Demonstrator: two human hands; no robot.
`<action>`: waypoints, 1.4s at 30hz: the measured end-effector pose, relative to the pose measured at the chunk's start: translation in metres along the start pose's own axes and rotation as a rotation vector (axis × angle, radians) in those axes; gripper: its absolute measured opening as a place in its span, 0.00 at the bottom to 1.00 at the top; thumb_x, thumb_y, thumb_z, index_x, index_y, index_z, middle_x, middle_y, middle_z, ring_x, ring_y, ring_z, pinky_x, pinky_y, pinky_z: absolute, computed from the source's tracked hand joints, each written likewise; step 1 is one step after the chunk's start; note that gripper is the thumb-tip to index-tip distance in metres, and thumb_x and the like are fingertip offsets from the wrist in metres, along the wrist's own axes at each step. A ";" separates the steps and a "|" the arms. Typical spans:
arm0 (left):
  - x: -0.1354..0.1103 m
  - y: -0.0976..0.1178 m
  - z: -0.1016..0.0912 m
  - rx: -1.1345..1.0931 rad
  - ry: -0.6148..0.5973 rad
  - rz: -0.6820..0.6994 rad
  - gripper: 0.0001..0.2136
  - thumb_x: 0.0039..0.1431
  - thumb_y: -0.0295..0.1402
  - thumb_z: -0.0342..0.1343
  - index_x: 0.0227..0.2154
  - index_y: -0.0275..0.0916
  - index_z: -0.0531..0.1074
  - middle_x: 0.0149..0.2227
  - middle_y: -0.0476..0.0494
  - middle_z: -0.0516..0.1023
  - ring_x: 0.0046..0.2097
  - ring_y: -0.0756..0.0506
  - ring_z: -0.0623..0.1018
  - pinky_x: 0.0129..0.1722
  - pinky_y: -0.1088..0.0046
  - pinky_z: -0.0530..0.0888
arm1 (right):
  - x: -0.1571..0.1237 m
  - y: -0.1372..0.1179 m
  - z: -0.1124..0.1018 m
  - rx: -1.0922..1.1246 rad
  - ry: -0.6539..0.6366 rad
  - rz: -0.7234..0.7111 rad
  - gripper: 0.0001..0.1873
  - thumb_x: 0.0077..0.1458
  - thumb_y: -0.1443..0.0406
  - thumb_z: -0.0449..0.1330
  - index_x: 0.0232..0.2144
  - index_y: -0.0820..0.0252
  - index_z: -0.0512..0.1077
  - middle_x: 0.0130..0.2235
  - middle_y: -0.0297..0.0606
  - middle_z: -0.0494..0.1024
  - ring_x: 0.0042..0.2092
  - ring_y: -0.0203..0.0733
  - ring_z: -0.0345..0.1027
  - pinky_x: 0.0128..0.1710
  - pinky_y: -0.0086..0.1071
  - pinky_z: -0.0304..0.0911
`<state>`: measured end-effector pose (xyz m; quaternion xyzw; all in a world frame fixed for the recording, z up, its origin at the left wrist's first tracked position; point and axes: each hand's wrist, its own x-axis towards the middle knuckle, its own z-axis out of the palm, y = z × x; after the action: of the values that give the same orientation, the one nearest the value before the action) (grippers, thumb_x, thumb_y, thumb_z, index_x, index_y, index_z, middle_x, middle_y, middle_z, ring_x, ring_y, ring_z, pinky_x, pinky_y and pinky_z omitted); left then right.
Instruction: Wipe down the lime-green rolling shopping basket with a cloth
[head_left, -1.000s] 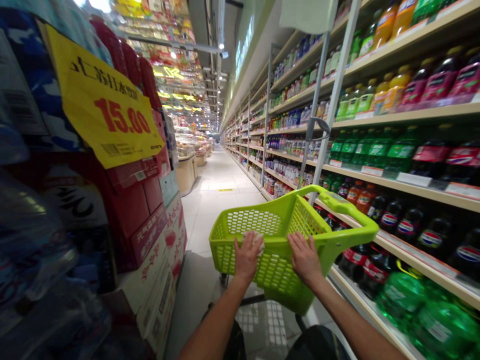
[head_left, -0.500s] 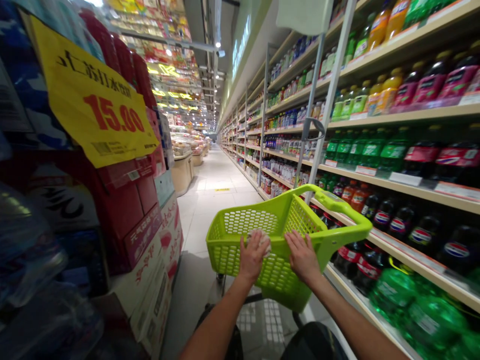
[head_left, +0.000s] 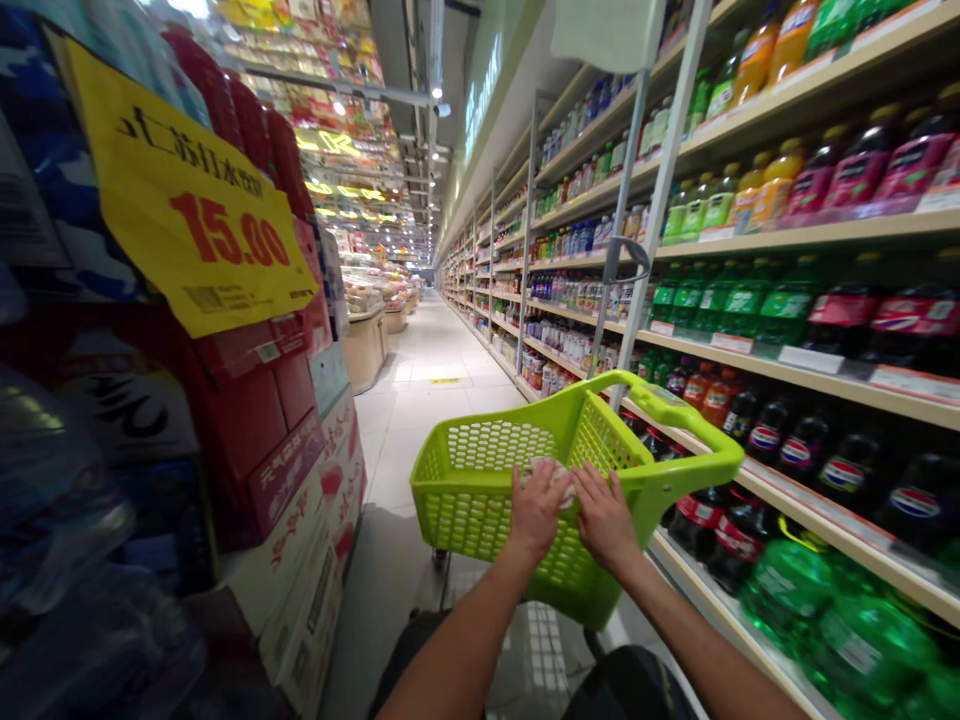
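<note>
"What was your count up close?"
"One left hand [head_left: 536, 512], one right hand [head_left: 604, 518], so two. I also counted one green cart [head_left: 487, 488] and one pale cloth [head_left: 568, 494]."
"And on the left?"
"There was one big yellow price sign [head_left: 199, 205], and I made out three red bottles [head_left: 246, 125]."
"And to the right?"
"The shelf bottles [head_left: 780, 305] ran to dozens, too small in the distance to number."

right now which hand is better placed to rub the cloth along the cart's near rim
Probably the left hand: it covers part of the pale cloth at the cart's near rim. The right hand rests on that rim beside it, but whether it touches the cloth is unclear.
</note>
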<state>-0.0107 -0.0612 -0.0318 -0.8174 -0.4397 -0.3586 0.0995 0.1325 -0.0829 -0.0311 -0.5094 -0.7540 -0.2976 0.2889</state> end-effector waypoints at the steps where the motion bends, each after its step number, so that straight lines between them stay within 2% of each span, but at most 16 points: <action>1: 0.002 0.002 0.000 -0.010 0.000 0.010 0.15 0.59 0.33 0.45 0.49 0.52 0.63 0.55 0.47 0.64 0.56 0.45 0.64 0.56 0.48 0.50 | -0.001 0.002 -0.001 0.000 -0.004 -0.010 0.25 0.44 0.72 0.50 0.48 0.65 0.66 0.51 0.41 0.69 0.56 0.45 0.53 0.59 0.43 0.35; 3: -0.004 -0.015 -0.007 0.009 -0.008 -0.003 0.15 0.59 0.31 0.46 0.48 0.51 0.65 0.53 0.46 0.67 0.54 0.45 0.66 0.57 0.48 0.49 | -0.002 0.005 -0.001 0.002 -0.005 -0.008 0.26 0.44 0.73 0.49 0.48 0.66 0.66 0.51 0.41 0.69 0.56 0.44 0.53 0.59 0.43 0.35; 6: -0.028 -0.070 -0.030 0.118 0.009 -0.140 0.16 0.57 0.27 0.46 0.47 0.48 0.66 0.52 0.45 0.68 0.53 0.44 0.67 0.57 0.48 0.49 | -0.004 0.006 -0.002 0.013 0.009 0.012 0.26 0.44 0.73 0.49 0.48 0.65 0.66 0.51 0.40 0.69 0.56 0.44 0.54 0.59 0.43 0.35; 8: -0.042 -0.097 -0.040 0.193 0.045 -0.234 0.16 0.57 0.26 0.45 0.47 0.46 0.66 0.52 0.42 0.68 0.54 0.43 0.67 0.57 0.48 0.49 | -0.004 0.005 -0.001 0.010 0.023 0.029 0.25 0.45 0.73 0.49 0.48 0.65 0.66 0.50 0.41 0.70 0.55 0.45 0.54 0.59 0.43 0.35; 10: -0.047 -0.102 -0.040 0.223 0.075 -0.259 0.16 0.58 0.26 0.45 0.47 0.45 0.67 0.53 0.41 0.67 0.54 0.43 0.67 0.57 0.49 0.50 | -0.002 0.002 -0.001 0.007 0.033 0.058 0.24 0.45 0.72 0.49 0.47 0.65 0.67 0.49 0.42 0.71 0.55 0.46 0.55 0.59 0.45 0.35; 14: -0.037 -0.075 -0.022 0.151 0.043 -0.036 0.15 0.58 0.29 0.46 0.47 0.49 0.66 0.53 0.47 0.67 0.55 0.45 0.65 0.58 0.51 0.49 | -0.001 0.000 0.000 0.020 0.023 0.058 0.24 0.45 0.70 0.50 0.47 0.65 0.67 0.49 0.42 0.70 0.55 0.46 0.54 0.59 0.45 0.34; 16: -0.034 -0.074 -0.023 0.126 0.009 0.018 0.15 0.58 0.29 0.46 0.47 0.50 0.65 0.53 0.48 0.67 0.55 0.45 0.65 0.58 0.51 0.48 | -0.002 0.003 0.000 0.027 0.008 0.017 0.25 0.44 0.69 0.50 0.48 0.65 0.66 0.50 0.41 0.69 0.56 0.46 0.53 0.59 0.45 0.34; 18: -0.038 -0.091 -0.034 0.130 -0.020 -0.066 0.15 0.59 0.29 0.45 0.47 0.49 0.66 0.52 0.48 0.68 0.54 0.45 0.66 0.58 0.50 0.47 | -0.004 0.007 0.001 0.034 -0.011 -0.014 0.26 0.45 0.68 0.50 0.49 0.64 0.64 0.51 0.41 0.68 0.57 0.46 0.51 0.59 0.45 0.34; 21: -0.049 -0.126 -0.059 0.127 -0.063 -0.286 0.16 0.59 0.26 0.43 0.46 0.48 0.66 0.49 0.48 0.71 0.51 0.44 0.70 0.57 0.48 0.46 | -0.004 0.013 0.004 0.040 -0.036 -0.023 0.26 0.46 0.67 0.50 0.50 0.64 0.63 0.52 0.41 0.67 0.58 0.47 0.49 0.59 0.46 0.33; 23: -0.054 -0.138 -0.071 0.099 -0.090 -0.377 0.17 0.58 0.25 0.41 0.46 0.48 0.66 0.48 0.49 0.72 0.50 0.45 0.70 0.57 0.48 0.48 | 0.000 0.018 0.006 0.034 -0.058 -0.018 0.26 0.47 0.66 0.50 0.51 0.64 0.63 0.53 0.42 0.67 0.59 0.47 0.48 0.59 0.47 0.33; 26: -0.054 -0.133 -0.075 0.073 -0.102 -0.427 0.18 0.57 0.24 0.40 0.45 0.49 0.66 0.48 0.51 0.72 0.50 0.46 0.70 0.55 0.49 0.51 | 0.013 0.031 0.009 0.017 -0.136 -0.002 0.25 0.49 0.65 0.49 0.51 0.64 0.63 0.53 0.42 0.66 0.59 0.48 0.47 0.58 0.48 0.35; 30: -0.053 -0.109 -0.064 0.075 -0.054 -0.383 0.16 0.57 0.25 0.42 0.45 0.49 0.66 0.48 0.50 0.72 0.50 0.46 0.70 0.54 0.50 0.53 | 0.031 0.037 0.010 -0.003 -0.296 0.071 0.25 0.51 0.64 0.48 0.52 0.66 0.62 0.55 0.46 0.63 0.59 0.51 0.47 0.57 0.51 0.37; 34: -0.059 -0.081 -0.042 0.079 0.030 -0.233 0.16 0.57 0.25 0.45 0.46 0.48 0.65 0.48 0.48 0.72 0.49 0.46 0.71 0.53 0.53 0.55 | 0.035 -0.004 0.016 0.105 -0.372 0.088 0.24 0.53 0.63 0.47 0.53 0.63 0.61 0.57 0.46 0.59 0.61 0.50 0.43 0.57 0.52 0.36; 37: -0.063 -0.068 -0.030 0.102 0.058 -0.004 0.13 0.58 0.28 0.47 0.45 0.47 0.67 0.48 0.47 0.72 0.48 0.47 0.72 0.54 0.56 0.55 | 0.028 -0.037 0.023 0.243 -0.433 0.079 0.23 0.55 0.64 0.45 0.53 0.61 0.60 0.57 0.43 0.60 0.61 0.46 0.44 0.57 0.52 0.38; 40: -0.067 -0.080 -0.032 0.112 0.062 0.180 0.12 0.58 0.30 0.47 0.45 0.48 0.67 0.48 0.48 0.73 0.48 0.48 0.71 0.56 0.58 0.51 | 0.021 -0.039 0.024 0.274 -0.479 0.182 0.22 0.57 0.64 0.44 0.53 0.60 0.59 0.58 0.41 0.59 0.61 0.46 0.44 0.56 0.54 0.41; 42: -0.072 -0.099 -0.038 0.136 0.071 0.179 0.13 0.59 0.29 0.46 0.45 0.48 0.66 0.48 0.49 0.73 0.49 0.49 0.71 0.57 0.60 0.49 | 0.018 -0.029 0.021 0.258 -0.486 0.245 0.22 0.57 0.64 0.44 0.54 0.60 0.58 0.58 0.42 0.58 0.61 0.46 0.43 0.56 0.54 0.41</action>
<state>-0.1332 -0.0675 -0.0673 -0.8316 -0.3846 -0.3461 0.2020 0.0972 -0.0649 -0.0362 -0.6118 -0.7657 -0.0318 0.1960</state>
